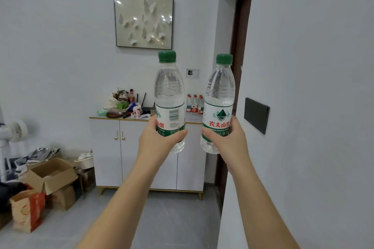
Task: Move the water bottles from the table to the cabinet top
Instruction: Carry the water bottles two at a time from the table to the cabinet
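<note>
Head view: left hand (159, 139) wrapped round label band of clear plastic water bottle with green cap (169, 87), upright, in air. Right hand (226, 137) grips second clear green-capped bottle (219, 87), upright, just beside first, narrow gap between. Both held up in front of white cabinet (141, 151). Gold-edged cabinet top (195, 119): pile of clutter (121, 105) on left half, cluster of small red-capped bottles (194, 104) near right end, bare strip along front edge before them. Grey floor (172, 218) open before cabinet; cardboard boxes (52, 174) at left; white wall corner (240, 147) close at right.
</note>
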`<state>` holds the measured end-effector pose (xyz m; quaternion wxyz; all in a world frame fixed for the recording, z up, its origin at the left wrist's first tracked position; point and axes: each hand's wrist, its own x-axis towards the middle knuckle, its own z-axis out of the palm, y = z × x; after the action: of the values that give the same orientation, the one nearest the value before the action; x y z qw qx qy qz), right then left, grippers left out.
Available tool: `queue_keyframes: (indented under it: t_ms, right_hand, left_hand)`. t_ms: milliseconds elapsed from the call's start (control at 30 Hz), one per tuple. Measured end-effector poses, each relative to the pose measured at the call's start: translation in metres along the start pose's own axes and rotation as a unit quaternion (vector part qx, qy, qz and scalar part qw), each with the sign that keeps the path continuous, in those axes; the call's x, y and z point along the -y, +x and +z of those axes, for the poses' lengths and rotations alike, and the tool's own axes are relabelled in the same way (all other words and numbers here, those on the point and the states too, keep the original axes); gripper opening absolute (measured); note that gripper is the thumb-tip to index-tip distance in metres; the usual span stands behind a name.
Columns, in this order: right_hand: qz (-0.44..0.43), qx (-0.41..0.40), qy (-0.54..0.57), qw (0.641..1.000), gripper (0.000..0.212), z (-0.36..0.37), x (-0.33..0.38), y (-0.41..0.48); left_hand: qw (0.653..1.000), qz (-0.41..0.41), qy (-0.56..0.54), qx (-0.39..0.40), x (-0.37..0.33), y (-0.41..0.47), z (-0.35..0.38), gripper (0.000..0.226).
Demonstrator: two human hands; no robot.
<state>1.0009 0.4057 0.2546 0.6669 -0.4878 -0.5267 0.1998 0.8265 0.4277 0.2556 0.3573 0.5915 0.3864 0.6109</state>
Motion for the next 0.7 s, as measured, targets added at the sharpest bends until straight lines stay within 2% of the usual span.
queue_keyframes:
  t_ms: [300, 700]
  right_hand:
    - [0.009, -0.025, 0.011, 1.0, 0.046, 0.039, -0.062, 0.087]
    - [0.004, -0.057, -0.005, 0.998, 0.051, 0.129, -0.14, 0.249]
  left_hand:
    - [1.0, 0.003, -0.008, 0.007, 0.064, 0.102, 0.017, 0.053]
    - [0.999, 0.028, -0.007, 0.044, 0.145, 0.31, 0.022, 0.047]
